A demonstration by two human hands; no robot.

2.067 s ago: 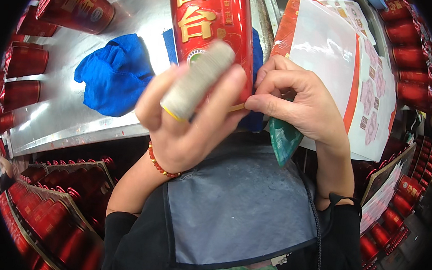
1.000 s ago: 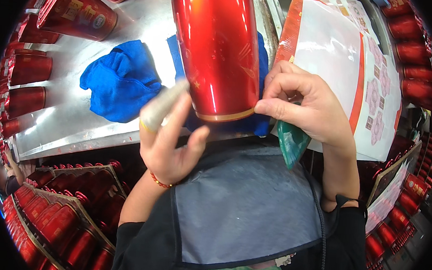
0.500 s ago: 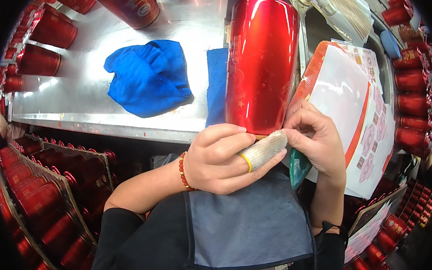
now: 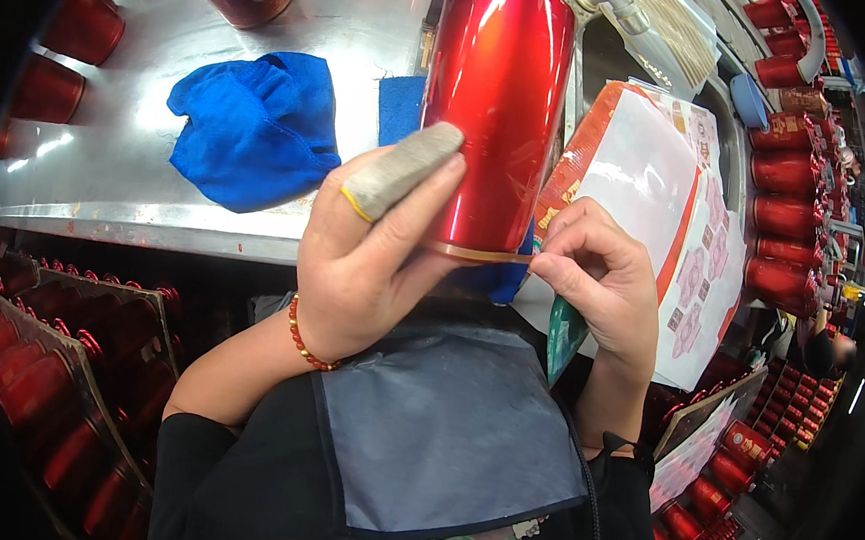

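Observation:
A glossy red canister point(image 4: 496, 114) lies on its side, its near end toward me. A thin tan strip point(image 4: 484, 255) runs along that end's rim. My left hand point(image 4: 370, 236), with a pale finger cover point(image 4: 399, 172) on one finger, grips the canister's near left side. Two fingers lie against the red wall; the thumb is low by the rim, its tip partly hidden. At the right end of the rim my right hand point(image 4: 607, 277) is closed, thumb and forefinger pinching the strip's end. A green translucent piece point(image 4: 563, 341) hangs below it; how it is held is hidden.
A crumpled blue cloth point(image 4: 257, 132) lies on the metal table point(image 4: 108, 182). Printed sheets point(image 4: 649, 185) cover a sink's edge at right, near a faucet point(image 4: 622, 2). Racks of red containers point(image 4: 74, 375) stand below left, with more red containers point(image 4: 786, 209) at far right.
My left hand has moved from the rim's middle to its left side, its covered finger now up against the canister. My right hand stays at the right end. The whole view has shifted slightly.

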